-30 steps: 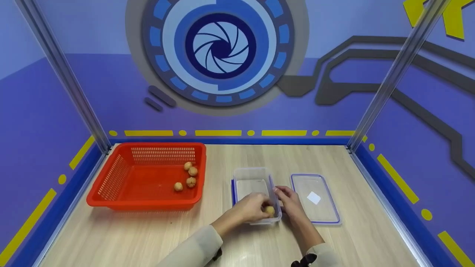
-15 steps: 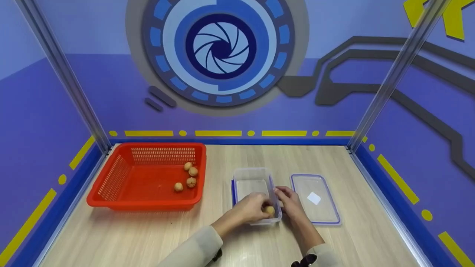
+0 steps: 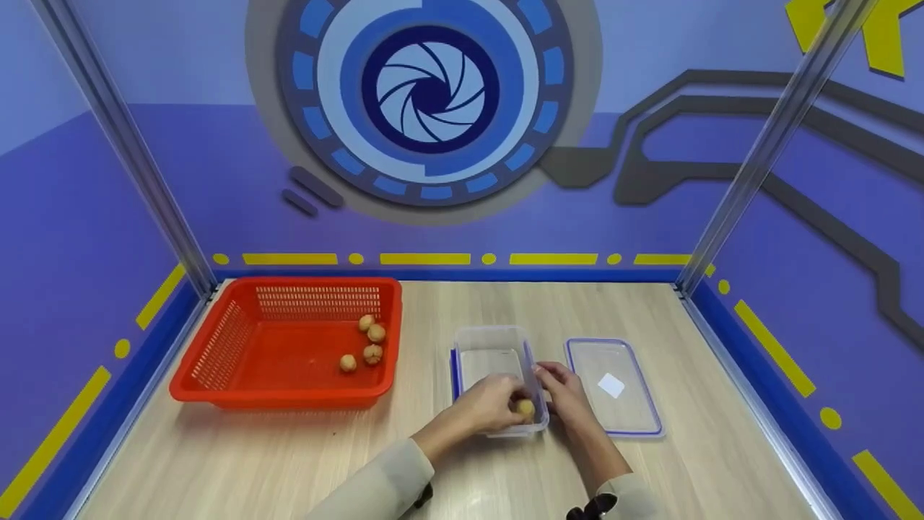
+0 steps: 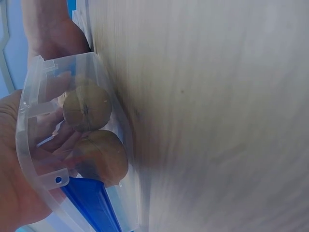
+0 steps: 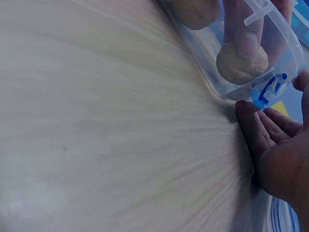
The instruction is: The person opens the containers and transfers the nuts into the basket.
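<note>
The left hand (image 3: 491, 404) pinched a walnut (image 5: 236, 70) inside the clear box (image 3: 491, 336). The right hand (image 3: 570, 402), fingers extended, touched its right wall.

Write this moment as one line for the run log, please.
left hand: holds walnut inside clear box | right hand: touches box's right side | red basket: four walnuts | lid: off, on table

A clear plastic box (image 3: 494, 338), blue along its left side, stands open-topped on the counter (image 3: 440, 307). Two round tan walnuts (image 4: 88, 107) sit near each other inside its near end, the left hand (image 3: 491, 404) gripping one.
</note>
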A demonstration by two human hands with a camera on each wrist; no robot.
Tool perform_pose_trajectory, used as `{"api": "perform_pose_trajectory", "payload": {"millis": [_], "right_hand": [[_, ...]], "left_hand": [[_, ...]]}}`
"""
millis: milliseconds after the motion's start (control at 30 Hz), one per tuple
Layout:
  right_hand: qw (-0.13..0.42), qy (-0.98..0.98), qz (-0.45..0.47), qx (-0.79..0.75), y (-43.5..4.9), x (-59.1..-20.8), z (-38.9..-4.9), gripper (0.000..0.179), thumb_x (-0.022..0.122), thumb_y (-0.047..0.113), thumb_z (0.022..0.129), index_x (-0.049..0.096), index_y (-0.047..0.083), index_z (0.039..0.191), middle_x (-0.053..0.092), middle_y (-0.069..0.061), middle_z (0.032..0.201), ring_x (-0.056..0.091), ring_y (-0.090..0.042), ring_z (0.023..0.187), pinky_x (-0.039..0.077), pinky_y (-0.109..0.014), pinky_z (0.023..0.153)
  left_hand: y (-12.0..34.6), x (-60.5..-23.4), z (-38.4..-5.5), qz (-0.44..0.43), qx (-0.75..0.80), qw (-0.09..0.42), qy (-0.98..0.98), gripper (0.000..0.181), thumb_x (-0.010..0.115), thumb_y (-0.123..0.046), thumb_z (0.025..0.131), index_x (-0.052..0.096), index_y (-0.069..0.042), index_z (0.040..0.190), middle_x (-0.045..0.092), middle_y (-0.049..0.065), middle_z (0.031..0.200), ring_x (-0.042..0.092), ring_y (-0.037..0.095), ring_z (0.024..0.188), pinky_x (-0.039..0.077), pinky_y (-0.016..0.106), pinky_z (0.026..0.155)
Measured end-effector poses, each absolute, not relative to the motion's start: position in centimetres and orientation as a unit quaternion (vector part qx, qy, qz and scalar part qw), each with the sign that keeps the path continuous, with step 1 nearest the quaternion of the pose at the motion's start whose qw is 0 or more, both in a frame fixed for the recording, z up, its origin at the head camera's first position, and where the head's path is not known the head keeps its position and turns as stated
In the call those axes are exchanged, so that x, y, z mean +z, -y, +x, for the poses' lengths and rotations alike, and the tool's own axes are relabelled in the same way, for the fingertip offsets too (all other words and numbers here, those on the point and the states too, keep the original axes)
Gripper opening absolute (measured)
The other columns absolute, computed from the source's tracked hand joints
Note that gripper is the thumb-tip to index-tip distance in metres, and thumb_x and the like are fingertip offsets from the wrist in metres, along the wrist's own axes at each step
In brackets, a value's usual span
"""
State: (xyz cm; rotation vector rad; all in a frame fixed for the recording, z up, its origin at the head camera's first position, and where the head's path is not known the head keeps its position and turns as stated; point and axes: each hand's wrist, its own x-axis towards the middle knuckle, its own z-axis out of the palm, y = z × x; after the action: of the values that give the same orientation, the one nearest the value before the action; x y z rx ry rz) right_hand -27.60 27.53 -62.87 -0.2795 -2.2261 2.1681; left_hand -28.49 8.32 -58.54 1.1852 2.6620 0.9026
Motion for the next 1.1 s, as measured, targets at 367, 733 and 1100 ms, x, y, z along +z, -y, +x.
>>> {"api": "perform_pose_trajectory", "payload": {"millis": [367,733,1100], "right_hand": [[0.014,0.720,-0.094,0.687,-27.6,-63.0,-27.4,0.042,0.069,0.030,0.104,0.066,-0.003,0.130,0.070,-0.020,0.124,0.067,-0.031,0.112,0.061,-0.041,0.082],[0.016,0.714,-0.092,0.694,-27.5,-62.8,-27.8,0.041,0.069,0.028,0.104,0.066,-0.003,0.130,0.071,-0.019,0.122,0.067,-0.033,0.113,0.061,-0.040,0.080],[0.007,0.728,-0.094,0.679,-27.6,-62.9,-28.0,0.044,0.065,0.027,0.106,0.062,-0.006,0.134,0.065,-0.026,0.131,0.063,-0.038,0.119,0.061,-0.046,0.087]], "left_hand": [[-7.9,-58.8,-28.3,0.387,0.319,-0.012,-0.865,0.029,0.086,-0.013,0.085,0.075,-0.009,0.112,0.067,-0.003,0.101,0.059,0.006,0.090,0.051,0.021,0.081],[-6.0,-55.0,-28.2,0.395,0.313,-0.030,-0.863,0.032,0.084,-0.014,0.091,0.072,-0.007,0.120,0.070,0.001,0.113,0.067,0.012,0.103,0.054,0.023,0.092],[-1.8,-52.1,-28.7,0.384,0.314,-0.010,-0.868,0.037,0.084,-0.018,0.092,0.071,-0.009,0.125,0.069,0.000,0.120,0.066,0.013,0.109,0.055,0.028,0.097]]}}
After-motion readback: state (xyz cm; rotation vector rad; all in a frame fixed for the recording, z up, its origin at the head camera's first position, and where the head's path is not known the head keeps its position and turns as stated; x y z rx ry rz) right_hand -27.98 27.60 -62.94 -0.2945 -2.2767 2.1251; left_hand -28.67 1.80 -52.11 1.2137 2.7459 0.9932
